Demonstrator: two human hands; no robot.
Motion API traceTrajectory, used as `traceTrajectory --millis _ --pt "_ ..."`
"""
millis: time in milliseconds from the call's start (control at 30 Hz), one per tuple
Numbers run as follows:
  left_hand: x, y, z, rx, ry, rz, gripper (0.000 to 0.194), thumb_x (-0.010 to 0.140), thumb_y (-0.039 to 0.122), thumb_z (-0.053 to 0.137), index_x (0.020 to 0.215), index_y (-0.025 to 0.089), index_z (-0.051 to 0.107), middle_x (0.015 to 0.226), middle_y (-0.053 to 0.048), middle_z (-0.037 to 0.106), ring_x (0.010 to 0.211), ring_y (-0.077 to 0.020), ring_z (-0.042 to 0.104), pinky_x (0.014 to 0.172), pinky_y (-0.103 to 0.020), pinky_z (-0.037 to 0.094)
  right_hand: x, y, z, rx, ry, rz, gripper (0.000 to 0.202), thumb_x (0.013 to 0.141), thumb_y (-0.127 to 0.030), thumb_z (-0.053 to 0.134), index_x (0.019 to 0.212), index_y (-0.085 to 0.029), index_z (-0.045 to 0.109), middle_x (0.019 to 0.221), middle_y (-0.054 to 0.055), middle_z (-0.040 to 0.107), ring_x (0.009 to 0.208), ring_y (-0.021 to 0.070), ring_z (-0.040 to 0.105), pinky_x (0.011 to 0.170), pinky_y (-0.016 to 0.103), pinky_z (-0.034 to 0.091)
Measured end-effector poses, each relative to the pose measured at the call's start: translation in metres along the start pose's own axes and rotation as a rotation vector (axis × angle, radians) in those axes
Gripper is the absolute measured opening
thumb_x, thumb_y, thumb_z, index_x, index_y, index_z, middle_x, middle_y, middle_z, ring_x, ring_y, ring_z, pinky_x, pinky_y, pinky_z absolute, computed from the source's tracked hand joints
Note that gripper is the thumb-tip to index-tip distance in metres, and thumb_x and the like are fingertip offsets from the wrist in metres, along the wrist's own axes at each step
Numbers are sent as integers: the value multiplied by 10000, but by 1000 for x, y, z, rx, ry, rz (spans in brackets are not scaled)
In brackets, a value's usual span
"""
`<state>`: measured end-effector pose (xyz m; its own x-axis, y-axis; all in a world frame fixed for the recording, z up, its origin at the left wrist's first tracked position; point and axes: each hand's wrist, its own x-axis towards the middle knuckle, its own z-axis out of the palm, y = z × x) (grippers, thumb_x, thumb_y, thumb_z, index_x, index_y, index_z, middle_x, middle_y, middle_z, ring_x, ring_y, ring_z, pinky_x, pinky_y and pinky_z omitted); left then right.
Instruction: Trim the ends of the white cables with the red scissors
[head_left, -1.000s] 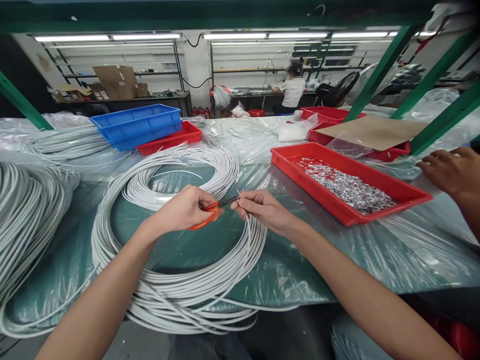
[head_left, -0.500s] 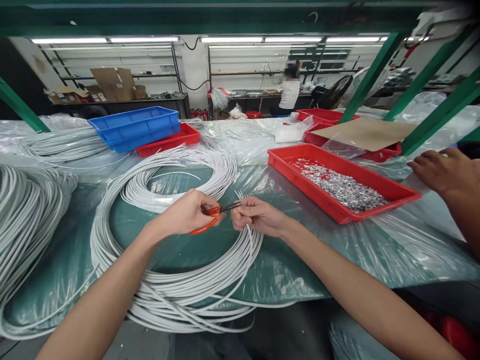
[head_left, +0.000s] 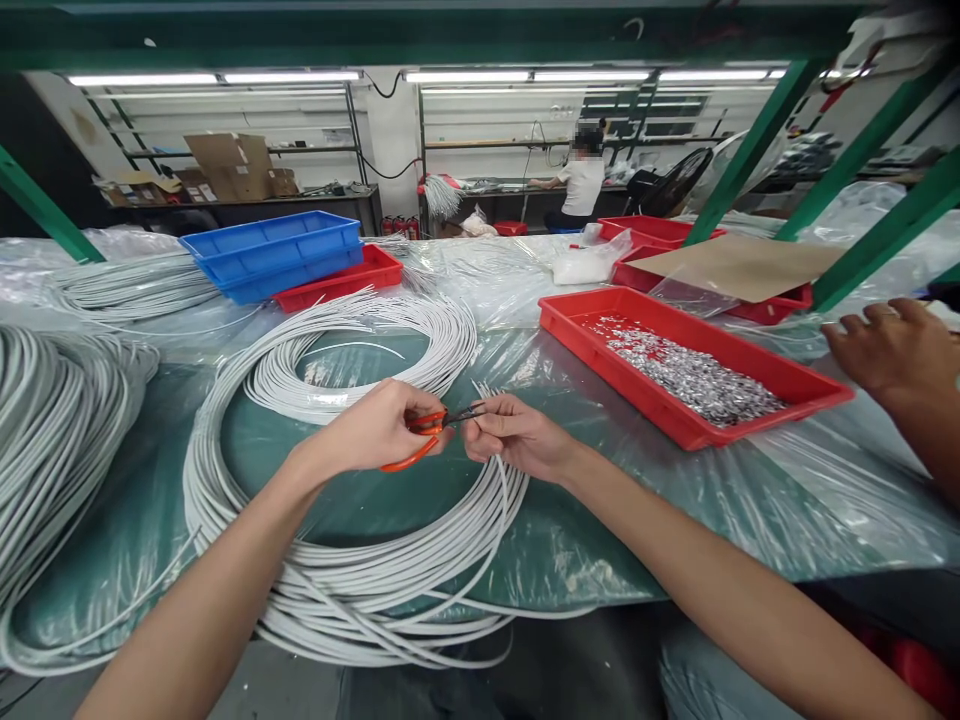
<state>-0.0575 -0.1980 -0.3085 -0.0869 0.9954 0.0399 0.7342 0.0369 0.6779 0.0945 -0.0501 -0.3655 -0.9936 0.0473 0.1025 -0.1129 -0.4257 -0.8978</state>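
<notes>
My left hand (head_left: pixel 390 425) is closed around the orange handles of a small pair of scissors (head_left: pixel 409 460). The dark blades point right and reach the fingertips of my right hand (head_left: pixel 517 435). That hand is closed in a pinch on the end of a white cable (head_left: pixel 498 500), which runs down from beneath its fingers; the exact tip is hidden. Under both hands lies a large coil of white cable (head_left: pixel 405 570), its cut ends bunched just behind my right hand. A second coil (head_left: pixel 300 385) overlaps it at the back.
A red tray (head_left: pixel 697 435) of small silvery metal pieces stands to the right. Blue trays (head_left: pixel 274 255) rest on another red tray (head_left: pixel 379 262) behind. More cable (head_left: pixel 67 450) is heaped left. Another person's hand (head_left: pixel 896 350) is at the right edge; a person (head_left: pixel 581 185) sits far back.
My hands, the scissors and the cable stay almost in place. The whole view has shifted slightly, and the other person's hand at the right has moved a little.
</notes>
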Motion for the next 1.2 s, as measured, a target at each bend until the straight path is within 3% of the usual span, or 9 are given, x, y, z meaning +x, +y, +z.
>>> traceTrajectory --millis 333,600,933,1100,1200 --pt "-1 1 -2 40 -16 -16 122 709 170 493 614 145 565 516 45 386 502 -72 317 465 -211 227 0 -3 -1 -13 4 32 238 799 -334 739 770 -99 713 511 -47 424 508 82 407 572 259 335" --pt "-3 3 -4 -14 -7 -59 202 756 255 551 591 138 558 513 42 412 492 -62 327 451 -191 243 0 -6 6 -381 233 -171 283 764 -401 748 671 -142 680 600 27 623 615 131 546 575 259 364" --pt "0 3 0 -158 -34 -133 173 730 175 558 562 149 589 460 39 523 401 -59 426 391 -166 308 1 1 12 -535 422 -365 227 733 -301 771 631 -161 624 614 13 642 599 140 583 596 275 436" --pt "2 8 5 -148 6 -194 243 747 239 595 530 144 540 462 25 531 396 -63 443 380 -162 320 0 3 15 -804 599 -481 187 776 -247 718 625 -160 648 613 18 634 592 136 540 588 277 409" --pt "3 7 5 -141 26 -196 273 761 269 601 529 139 536 467 15 541 391 -62 444 371 -157 315 -1 3 17 -807 597 -474 177 800 -247 697 650 -157 672 630 27 657 604 146 566 592 278 425"
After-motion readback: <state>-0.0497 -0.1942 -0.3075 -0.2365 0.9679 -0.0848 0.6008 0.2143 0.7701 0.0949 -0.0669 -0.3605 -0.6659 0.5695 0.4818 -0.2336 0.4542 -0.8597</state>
